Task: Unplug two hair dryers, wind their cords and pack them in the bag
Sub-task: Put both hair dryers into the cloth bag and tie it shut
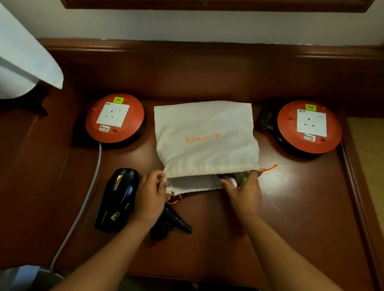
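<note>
I see a cream cloth bag (205, 137) lying flat in the middle of the brown desk (300, 210), with its mouth facing me. My left hand (150, 195) pinches the near left corner of the bag mouth, by the orange drawstring (175, 198). My right hand (244, 193) is at the right side of the mouth, fingers curled around a pinkish hair dryer (230, 179) that sits partly inside the bag. Only a bit of it shows, so I cannot tell how far in it is.

A black hair dryer (118, 200) lies on the desk just left of my left hand, outside the bag. Its curly black cord (173, 220) lies bunched beside my left wrist.

Two round orange socket reels sit on the desk, one (114, 118) left of the bag and one (309, 126) right of it. A white cable (84, 201) runs from the left reel toward me.
</note>
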